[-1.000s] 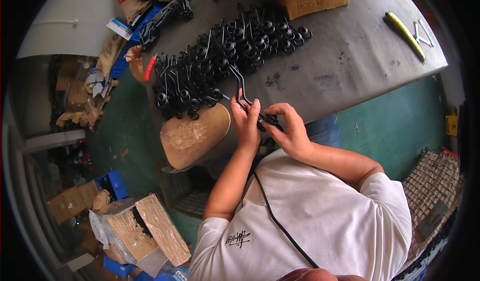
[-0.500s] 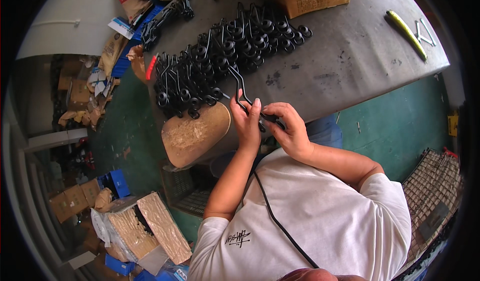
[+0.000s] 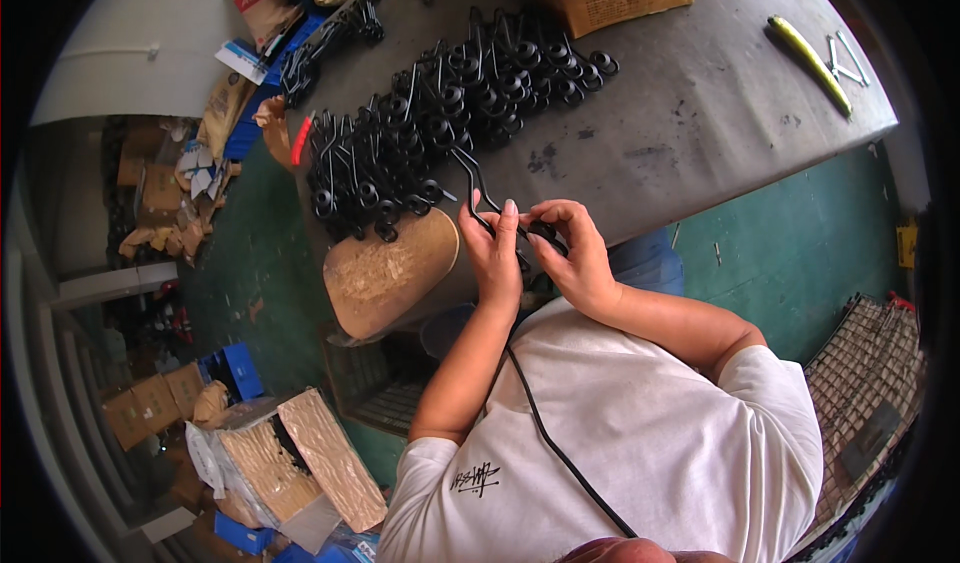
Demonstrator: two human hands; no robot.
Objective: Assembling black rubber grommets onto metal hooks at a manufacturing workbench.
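A black bent-rod part (image 3: 469,180) sits in my left hand (image 3: 492,263), the fingers closed round its lower portion and the thumb pressed along it. Its two rod legs reach up and away, over the table's near edge. Close beside, my right hand (image 3: 583,263) pinches a small dark piece (image 3: 546,233) at the part's near end; the fingers partly hide it, and whether the two are joined cannot be seen. Just beyond my hands, a large pile of similar black bent-rod parts with round black rollers (image 3: 440,103) covers the table's left half.
The grey table (image 3: 680,113) bears a cardboard box of black pieces (image 3: 630,3), a yellow-green tube-like thing (image 3: 810,66) and several small light rods (image 3: 848,60). A worn tan board (image 3: 390,273) juts out at its near left corner. Red handle (image 3: 301,141) beside the pile.
The rod part's far end has dipped slightly nearer to me. My right fingers have shifted a little on the dark piece; both hands otherwise stay in place.
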